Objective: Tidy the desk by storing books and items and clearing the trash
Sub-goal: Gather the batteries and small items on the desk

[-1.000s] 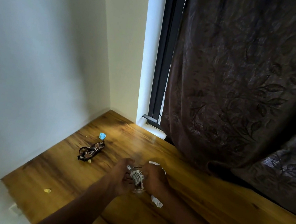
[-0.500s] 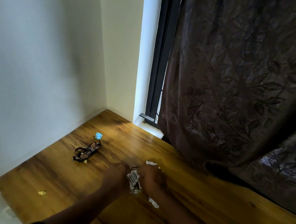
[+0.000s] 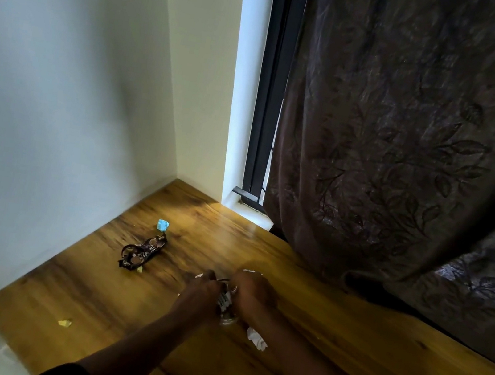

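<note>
Lower centre of frame: your left hand (image 3: 201,293) and right hand (image 3: 251,295) are both clenched round a small clear jar (image 3: 226,305) with a label, held just over the desk (image 3: 375,353) — white crumpled paper (image 3: 256,339) pokes out under the right wrist. Risk: glass-looking jar could slip if you twist w/ a loose grip. Jar contents — can't tell, hands cover it. Dark wrapper (image 3: 143,250), blue scrap (image 3: 162,224) and yellow scrap (image 3: 64,322) lie left, not yet cleared.

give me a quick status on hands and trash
Left hand and right hand both gripping small clear jar. Dark wrapper, blue scrap, yellow scrap loose on desk. Nothing blocking.
</note>
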{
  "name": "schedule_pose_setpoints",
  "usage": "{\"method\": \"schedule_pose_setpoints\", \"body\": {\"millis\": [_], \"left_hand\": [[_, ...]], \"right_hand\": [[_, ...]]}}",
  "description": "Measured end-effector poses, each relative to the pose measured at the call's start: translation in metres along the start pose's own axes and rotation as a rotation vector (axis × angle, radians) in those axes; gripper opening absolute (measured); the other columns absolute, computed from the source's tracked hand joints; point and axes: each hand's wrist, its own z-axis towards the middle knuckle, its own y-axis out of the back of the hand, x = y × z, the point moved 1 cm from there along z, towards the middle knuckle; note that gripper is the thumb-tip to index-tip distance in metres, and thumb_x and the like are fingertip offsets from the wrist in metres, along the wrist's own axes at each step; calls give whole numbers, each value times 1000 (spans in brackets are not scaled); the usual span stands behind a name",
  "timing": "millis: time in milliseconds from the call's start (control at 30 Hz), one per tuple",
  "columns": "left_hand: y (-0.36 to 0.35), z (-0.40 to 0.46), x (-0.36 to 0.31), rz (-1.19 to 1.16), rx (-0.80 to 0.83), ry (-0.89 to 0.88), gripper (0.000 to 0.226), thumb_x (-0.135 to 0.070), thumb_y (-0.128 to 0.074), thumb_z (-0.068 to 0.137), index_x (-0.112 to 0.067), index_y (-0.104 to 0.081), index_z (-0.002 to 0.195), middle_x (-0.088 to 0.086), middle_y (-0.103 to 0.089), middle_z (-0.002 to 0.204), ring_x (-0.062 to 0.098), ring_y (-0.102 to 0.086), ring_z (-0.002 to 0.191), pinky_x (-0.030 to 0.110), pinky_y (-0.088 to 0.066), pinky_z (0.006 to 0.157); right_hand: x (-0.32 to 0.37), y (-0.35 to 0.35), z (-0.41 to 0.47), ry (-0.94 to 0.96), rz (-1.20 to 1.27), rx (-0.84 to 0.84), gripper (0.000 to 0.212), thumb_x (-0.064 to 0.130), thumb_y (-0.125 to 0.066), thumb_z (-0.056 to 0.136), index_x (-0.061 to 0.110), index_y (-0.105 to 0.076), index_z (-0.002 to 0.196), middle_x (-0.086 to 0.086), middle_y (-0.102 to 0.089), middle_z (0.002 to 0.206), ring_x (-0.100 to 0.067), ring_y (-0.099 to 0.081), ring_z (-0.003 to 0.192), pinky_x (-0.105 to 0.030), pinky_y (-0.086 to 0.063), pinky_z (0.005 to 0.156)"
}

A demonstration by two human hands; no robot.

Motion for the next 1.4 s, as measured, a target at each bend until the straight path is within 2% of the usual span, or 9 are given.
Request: {"method": "schedule_pose_setpoints", "body": {"millis": [233, 400, 500, 733, 833, 933, 1033, 1167, 1400], "left_hand": [[-7, 6, 8, -10, -6, -15, 51, -41, -80, 80, -14, -71, 123, 6, -58, 123, 20, -64, 102, 22, -46, 83], [-5, 10, 14, -26, 30, -70, 44, -33, -79, 78, -14, -74, 118, 8, -63, 120, 19, -65, 99, 27, -51, 87], [-6, 9, 16, 4, 38, -76, 42, -27, -79, 81, -14, -71, 120, 6, -61, 123, 18, -64, 100, 22, -49, 84], [-10, 7, 17, 42, 33, -41, 44, -25, -77, 83, -17, -69, 125, 1, -58, 129, 14, -61, 106, 22, -51, 88], [-9, 4, 17, 5, -4, -9, 43, -24, -74, 82, -23, -69, 125, -4, -60, 128, 11, -61, 107, 17, -46, 82], [-9, 0, 19, -29, -16, -2, 40, -22, -76, 79, -26, -72, 118, -6, -61, 123, 9, -62, 100, 13, -41, 75], [-9, -2, 21, -61, -38, -14, 29, -18, -72, 81, -22, -74, 110, -3, -65, 117, 9, -64, 94, 18, -48, 77], [-5, 2, 22, -74, -91, -46, 26, -34, -67, 84, -27, -76, 108, -5, -69, 115, 7, -66, 96, 19, -52, 81], [-11, 8, 27, -24, -61, -8, 33, -43, -62, 81, -28, -75, 107, -5, -68, 111, 11, -67, 96, 29, -57, 83]], "right_hand": [[2, 7, -10, 71, -28, -88, 18, 22, -60, 96, 15, -76, 100, -9, -75, 109, -32, -72, 99, -39, -60, 80], [7, 7, -5, 7, 14, -98, 15, 22, -62, 94, 17, -74, 103, -7, -73, 113, -30, -70, 104, -38, -57, 84], [7, 4, -1, -10, 18, -86, 19, 22, -67, 93, 15, -72, 111, -9, -71, 120, -31, -69, 109, -36, -54, 79], [12, 2, 6, -78, 35, -41, 23, 18, -70, 91, 16, -71, 114, -10, -68, 126, -33, -64, 117, -43, -53, 95], [13, 0, 4, -74, 10, -62, 24, 15, -66, 93, 17, -71, 116, -9, -67, 128, -33, -62, 120, -46, -51, 99], [11, -4, 4, -94, -56, -50, 30, 18, -55, 99, 19, -68, 126, -8, -62, 137, -33, -57, 128, -45, -46, 102], [9, -4, 4, -75, -36, -49, 24, 24, -64, 94, 19, -72, 117, -7, -65, 131, -32, -61, 122, -43, -49, 97], [5, 4, 5, -24, 5, -40, 14, 15, -62, 93, 14, -74, 101, -12, -70, 121, -34, -67, 111, -40, -56, 90], [3, 0, 9, -34, -99, 1, 30, 22, -55, 100, 16, -72, 124, -12, -65, 133, -37, -60, 123, -51, -49, 104]]}}
